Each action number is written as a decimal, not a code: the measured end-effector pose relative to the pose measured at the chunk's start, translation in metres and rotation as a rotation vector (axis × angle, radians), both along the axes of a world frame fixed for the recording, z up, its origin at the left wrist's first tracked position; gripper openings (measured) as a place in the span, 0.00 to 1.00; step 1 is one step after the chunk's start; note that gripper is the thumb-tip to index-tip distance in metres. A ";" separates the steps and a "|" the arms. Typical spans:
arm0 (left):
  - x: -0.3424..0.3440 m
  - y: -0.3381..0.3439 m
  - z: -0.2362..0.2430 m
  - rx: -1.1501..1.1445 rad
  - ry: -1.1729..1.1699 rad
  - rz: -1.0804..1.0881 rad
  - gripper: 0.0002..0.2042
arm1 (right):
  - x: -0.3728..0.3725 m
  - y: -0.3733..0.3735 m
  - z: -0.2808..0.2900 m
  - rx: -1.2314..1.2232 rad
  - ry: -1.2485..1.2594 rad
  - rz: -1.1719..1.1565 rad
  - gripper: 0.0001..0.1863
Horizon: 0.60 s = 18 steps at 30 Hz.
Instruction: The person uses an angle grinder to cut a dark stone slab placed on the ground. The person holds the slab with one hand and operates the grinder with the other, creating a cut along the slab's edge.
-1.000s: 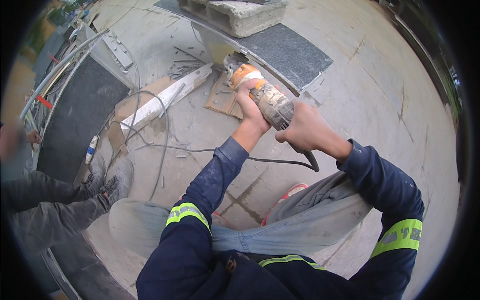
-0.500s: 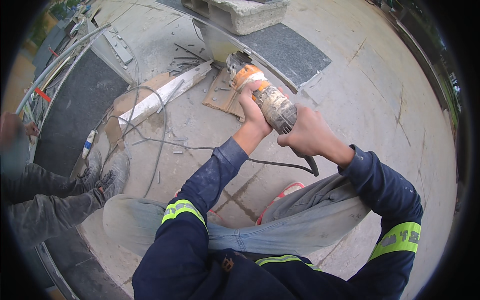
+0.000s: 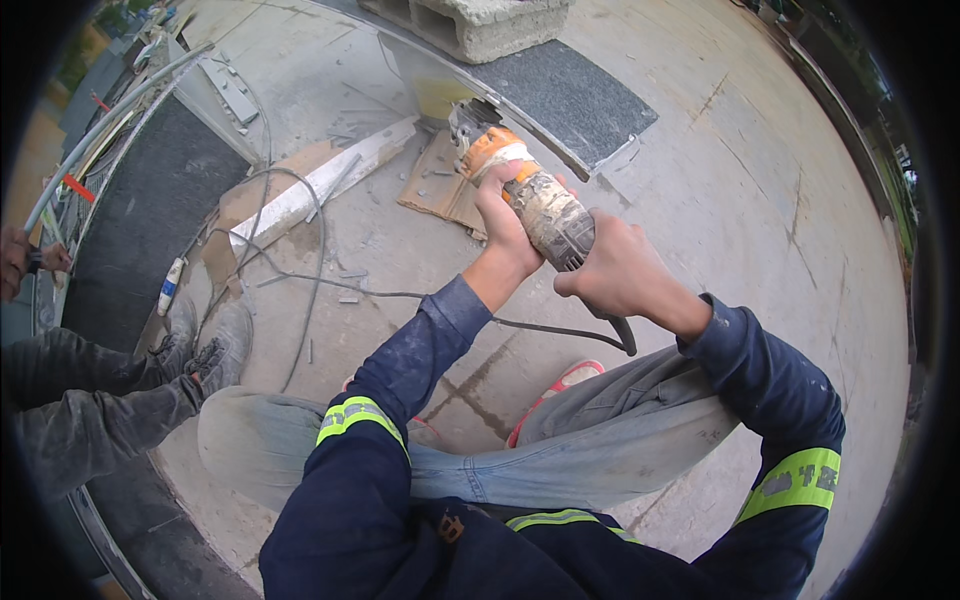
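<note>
An angle grinder (image 3: 548, 207), orange near its head and caked with pale dust and wrapping along its body, is held out in front of me. My left hand (image 3: 507, 225) wraps around its front part, the thumb over the orange section. Around the rear end, where the black cord leaves, my right hand (image 3: 632, 262) is closed. The grinder's head is right at the near edge of a dark speckled slab (image 3: 585, 95); whether the disc touches it I cannot tell, since the guard hides it.
A hollow concrete block (image 3: 480, 28) rests on the slab. A white dusty strip (image 3: 320, 185), torn cardboard (image 3: 440, 190) and several small offcuts lie on the floor. The cord (image 3: 322, 260) loops leftward. Another person's shoes (image 3: 222, 345) stand at left, beside a white tube (image 3: 172, 285).
The view has shifted slightly, and scene things sit a little more to the left. Both hands keep their hold on the grinder. The other person's hand at left has moved somewhat.
</note>
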<state>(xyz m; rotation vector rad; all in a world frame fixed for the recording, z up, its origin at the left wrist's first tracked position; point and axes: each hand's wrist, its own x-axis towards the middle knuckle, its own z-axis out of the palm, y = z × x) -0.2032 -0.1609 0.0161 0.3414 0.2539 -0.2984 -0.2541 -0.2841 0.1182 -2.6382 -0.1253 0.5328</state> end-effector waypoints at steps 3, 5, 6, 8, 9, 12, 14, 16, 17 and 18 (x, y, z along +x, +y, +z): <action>0.001 0.003 -0.001 0.016 0.011 0.016 0.25 | 0.002 0.003 -0.001 0.009 0.001 -0.005 0.29; 0.004 0.003 -0.001 0.018 0.007 0.018 0.24 | 0.003 0.003 -0.001 0.000 -0.009 0.000 0.29; 0.006 0.003 -0.002 0.014 0.000 0.017 0.24 | 0.005 0.003 -0.002 -0.004 -0.014 0.002 0.29; 0.008 0.004 -0.002 0.001 0.000 0.018 0.24 | 0.009 0.002 -0.006 0.000 -0.015 0.015 0.29; 0.009 0.004 -0.002 -0.010 0.008 0.018 0.23 | 0.011 0.002 -0.007 0.001 -0.016 0.022 0.29; 0.013 0.009 -0.001 0.000 0.023 0.029 0.23 | 0.015 0.006 -0.008 0.041 -0.007 0.012 0.29; 0.016 0.009 -0.001 0.005 0.018 0.026 0.23 | 0.018 0.007 -0.007 0.037 0.003 0.016 0.29; 0.020 0.011 -0.006 0.006 0.002 0.019 0.23 | 0.021 0.008 -0.008 0.024 -0.010 0.018 0.29; 0.022 0.012 -0.008 0.008 -0.002 0.017 0.23 | 0.022 0.008 -0.012 0.014 -0.028 0.019 0.29; 0.024 0.012 -0.011 0.010 -0.006 0.016 0.23 | 0.023 0.008 -0.014 0.003 -0.046 0.019 0.29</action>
